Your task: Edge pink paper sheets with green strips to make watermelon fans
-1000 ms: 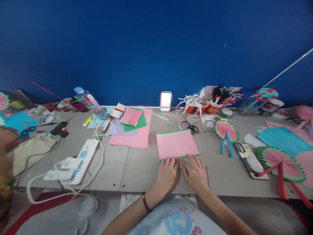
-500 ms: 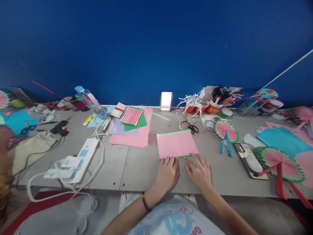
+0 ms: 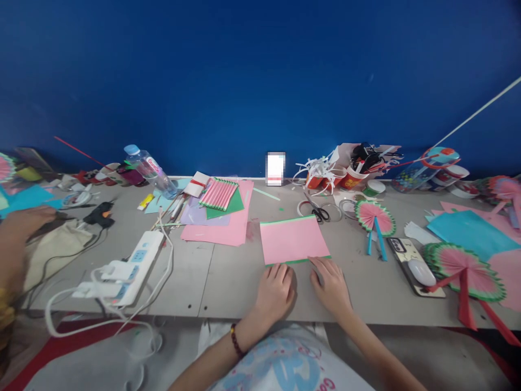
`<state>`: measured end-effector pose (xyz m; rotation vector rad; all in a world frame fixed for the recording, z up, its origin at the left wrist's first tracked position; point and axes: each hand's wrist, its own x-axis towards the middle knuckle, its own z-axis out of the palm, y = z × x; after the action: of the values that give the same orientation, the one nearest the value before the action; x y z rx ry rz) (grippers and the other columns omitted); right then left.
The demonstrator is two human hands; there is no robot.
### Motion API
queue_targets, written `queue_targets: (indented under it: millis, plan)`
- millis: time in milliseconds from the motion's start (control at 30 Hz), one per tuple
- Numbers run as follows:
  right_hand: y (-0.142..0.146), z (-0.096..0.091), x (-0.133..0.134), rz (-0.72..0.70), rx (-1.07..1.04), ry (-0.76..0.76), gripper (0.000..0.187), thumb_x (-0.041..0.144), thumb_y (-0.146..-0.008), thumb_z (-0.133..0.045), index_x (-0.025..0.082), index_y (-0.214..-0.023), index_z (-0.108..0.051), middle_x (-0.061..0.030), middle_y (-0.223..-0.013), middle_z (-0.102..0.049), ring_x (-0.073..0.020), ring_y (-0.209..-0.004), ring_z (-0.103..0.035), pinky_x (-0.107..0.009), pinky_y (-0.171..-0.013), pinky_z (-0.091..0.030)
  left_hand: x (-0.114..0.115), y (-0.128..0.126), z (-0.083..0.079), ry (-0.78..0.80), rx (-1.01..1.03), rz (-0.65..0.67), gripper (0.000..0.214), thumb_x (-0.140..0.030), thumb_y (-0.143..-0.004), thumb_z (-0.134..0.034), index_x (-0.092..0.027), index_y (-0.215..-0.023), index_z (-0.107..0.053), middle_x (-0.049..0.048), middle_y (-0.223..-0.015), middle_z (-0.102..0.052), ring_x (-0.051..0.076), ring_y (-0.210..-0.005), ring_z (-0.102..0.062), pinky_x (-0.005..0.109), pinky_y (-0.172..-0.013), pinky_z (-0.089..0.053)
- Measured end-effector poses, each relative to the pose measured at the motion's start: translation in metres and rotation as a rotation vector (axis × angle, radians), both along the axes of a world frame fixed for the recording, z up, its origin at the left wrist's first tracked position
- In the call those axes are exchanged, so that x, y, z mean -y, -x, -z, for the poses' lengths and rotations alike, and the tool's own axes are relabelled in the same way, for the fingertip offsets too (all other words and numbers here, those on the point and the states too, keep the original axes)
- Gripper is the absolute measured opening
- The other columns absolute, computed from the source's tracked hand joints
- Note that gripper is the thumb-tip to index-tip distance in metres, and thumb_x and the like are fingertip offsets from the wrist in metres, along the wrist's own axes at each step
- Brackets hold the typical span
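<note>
A pink paper sheet [image 3: 293,239] with thin green edges lies flat on the grey table [image 3: 228,282] in front of me. My left hand [image 3: 275,291] rests just below its near edge, fingers loosely curled, fingertips close to the green strip. My right hand [image 3: 332,285] lies beside it with fingers spread flat, fingertips touching the sheet's near right corner. Neither hand holds anything.
A stack of pink paper with pleated strips [image 3: 222,209] lies at left, a power strip [image 3: 130,267] further left. Scissors [image 3: 319,210], paper fans [image 3: 374,217], a phone with a mouse [image 3: 415,260] and cups of scraps [image 3: 337,174] sit to the right. Another person's hand [image 3: 20,228] is at far left.
Both my hands have slid back slightly toward me, off the sheet's near edge. The person's hand at far left has moved into view over the table.
</note>
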<state>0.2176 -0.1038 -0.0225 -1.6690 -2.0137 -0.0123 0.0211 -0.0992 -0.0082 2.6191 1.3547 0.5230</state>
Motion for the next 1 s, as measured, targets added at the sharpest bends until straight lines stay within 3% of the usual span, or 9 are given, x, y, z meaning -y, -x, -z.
queue_targets:
  millis: [167,400,767,1000]
  plan:
    - [-0.002,-0.001,0.001,-0.018,-0.008,0.023,0.033,0.018,-0.090,-0.045,0.021,-0.112,-0.068,-0.0101,-0.109,-0.066,-0.0251,-0.102,-0.058,-0.039,-0.084,-0.047,-0.002,-0.014,-0.003,-0.018,-0.053,0.008,0.049,-0.022,-0.084,-0.054,-0.014,-0.133,-0.047,0.0123,-0.124,-0.056,0.027,-0.111,-0.051,0.042,-0.093,-0.045]
    - [-0.002,-0.001,0.002,-0.031,-0.064,0.012,0.029,0.018,-0.089,-0.047,0.022,-0.107,-0.070,-0.0096,-0.109,-0.065,-0.0246,-0.103,-0.057,-0.039,-0.084,-0.046,-0.004,-0.026,-0.002,-0.043,-0.050,-0.032,0.048,-0.028,-0.085,-0.055,-0.013,-0.131,-0.048,0.0132,-0.123,-0.055,0.027,-0.109,-0.050,0.042,-0.090,-0.045]
    - [0.008,-0.009,-0.011,0.087,-0.122,0.056,0.020,0.031,-0.090,-0.052,0.022,-0.085,-0.069,-0.0083,-0.104,-0.065,-0.0242,-0.094,-0.057,-0.038,-0.081,-0.041,-0.005,-0.028,-0.007,-0.055,-0.072,-0.036,0.051,-0.026,-0.084,-0.055,-0.016,-0.134,-0.046,0.0117,-0.120,-0.054,0.027,-0.106,-0.049,0.042,-0.088,-0.044]
    - [0.011,-0.008,-0.012,0.092,-0.120,0.044,0.020,0.031,-0.092,-0.051,0.021,-0.093,-0.068,-0.0079,-0.097,-0.068,-0.0241,-0.092,-0.056,-0.036,-0.080,-0.039,-0.006,-0.029,-0.006,-0.050,-0.075,-0.038,0.047,-0.027,-0.085,-0.056,-0.015,-0.129,-0.049,0.0110,-0.117,-0.055,0.026,-0.102,-0.049,0.041,-0.086,-0.044]
